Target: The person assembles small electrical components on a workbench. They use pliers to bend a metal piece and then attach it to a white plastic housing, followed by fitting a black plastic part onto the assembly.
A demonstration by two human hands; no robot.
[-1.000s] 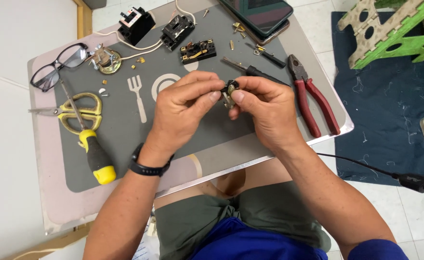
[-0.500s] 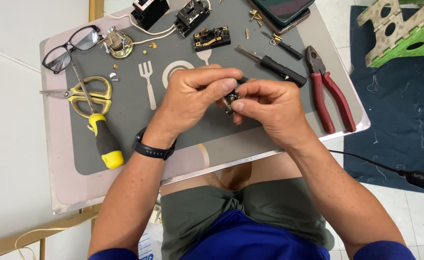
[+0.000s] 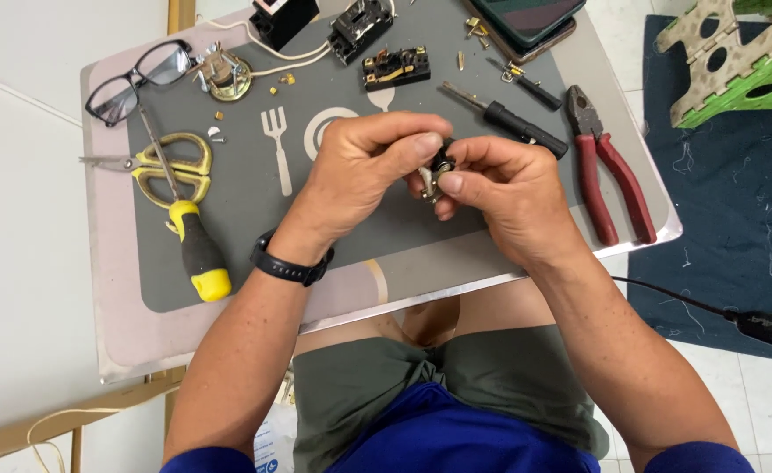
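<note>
Both hands meet above the grey mat (image 3: 254, 254) on the small table. My left hand (image 3: 364, 171) and my right hand (image 3: 500, 188) pinch one small black and metal part (image 3: 439, 171) between their fingertips. Most of the part is hidden by the fingers. A black watch sits on my left wrist (image 3: 291, 263).
On the mat lie a yellow-handled screwdriver (image 3: 195, 245), yellow scissors (image 3: 162, 166), glasses (image 3: 136, 79), red pliers (image 3: 609, 180), a black screwdriver (image 3: 513, 123), black switch parts (image 3: 395, 68), small brass screws and a phone (image 3: 526, 17). A green stool (image 3: 736, 61) and a dark rug are to the right.
The view has shifted a little, so the table sits further right and lower in frame. Both hands stay together on the small part, fingers turning it slightly.
</note>
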